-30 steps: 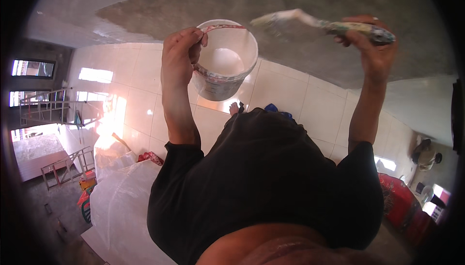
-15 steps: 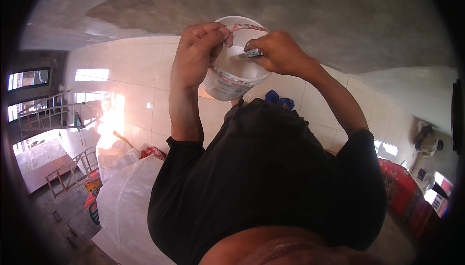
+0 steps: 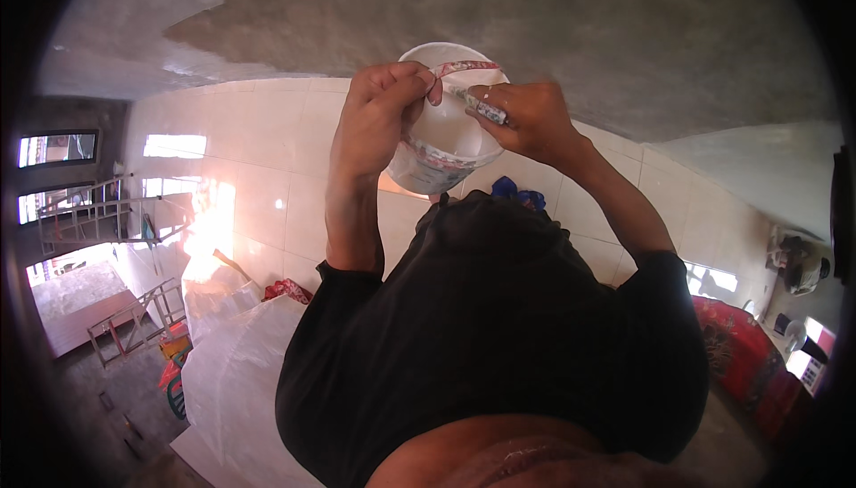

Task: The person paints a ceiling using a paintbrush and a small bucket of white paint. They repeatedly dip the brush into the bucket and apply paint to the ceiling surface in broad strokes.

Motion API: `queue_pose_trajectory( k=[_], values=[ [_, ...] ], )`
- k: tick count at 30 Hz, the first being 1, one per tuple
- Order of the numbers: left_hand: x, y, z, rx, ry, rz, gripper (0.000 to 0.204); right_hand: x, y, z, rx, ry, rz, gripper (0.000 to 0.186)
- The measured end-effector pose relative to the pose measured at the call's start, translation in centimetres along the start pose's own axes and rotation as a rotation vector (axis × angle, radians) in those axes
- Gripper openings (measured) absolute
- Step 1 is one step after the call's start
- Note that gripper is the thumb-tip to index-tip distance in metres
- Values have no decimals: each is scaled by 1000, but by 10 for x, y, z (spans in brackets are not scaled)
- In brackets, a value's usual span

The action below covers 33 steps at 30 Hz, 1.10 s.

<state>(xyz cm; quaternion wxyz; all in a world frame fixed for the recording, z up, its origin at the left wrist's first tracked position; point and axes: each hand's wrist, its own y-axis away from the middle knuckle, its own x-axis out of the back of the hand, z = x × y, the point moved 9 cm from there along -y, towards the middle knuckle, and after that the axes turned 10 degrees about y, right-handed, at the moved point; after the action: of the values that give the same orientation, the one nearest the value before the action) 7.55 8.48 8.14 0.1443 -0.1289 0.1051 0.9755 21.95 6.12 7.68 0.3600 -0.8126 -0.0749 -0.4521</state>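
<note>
Brush [image 3: 477, 106] head hidden inside pail [image 3: 443, 144]

strong daylight from the windows [image 3: 58, 147] at the left, with blown-out glare on the glossy white tiles [image 3: 209, 220] beside them. dim and muddy toward the lower left corner. heavy fisheye bending of straight lines near the rim, black vignette all round. slight motion blur on the hands and white bucket [image 3: 446, 136]. black shirt [image 3: 499, 336] underexposed, nearly without detail.
</note>
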Motion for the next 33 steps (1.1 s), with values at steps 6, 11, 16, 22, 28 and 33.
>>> queue_pose_trajectory(
  k=[6,11,16,22,28,33],
  values=[
    [9,1,1,-65,9,55,24,24,3,-5,10,84,201,19],
    [18,-1,3,-126,66,65,26,11,0,31,-437,-517,128,13],
    [20,0,4,-158,76,90,26,-24,3,42,-610,-843,-97,17],
    [23,4,5,-128,71,132,26,-4,-7,28,-293,-422,131,17],
    [21,12,0,-54,23,123,26,1,-5,-1,91,10,216,24],
    [21,14,2,-114,45,160,26,17,3,-5,4,18,276,21]
  ],
)
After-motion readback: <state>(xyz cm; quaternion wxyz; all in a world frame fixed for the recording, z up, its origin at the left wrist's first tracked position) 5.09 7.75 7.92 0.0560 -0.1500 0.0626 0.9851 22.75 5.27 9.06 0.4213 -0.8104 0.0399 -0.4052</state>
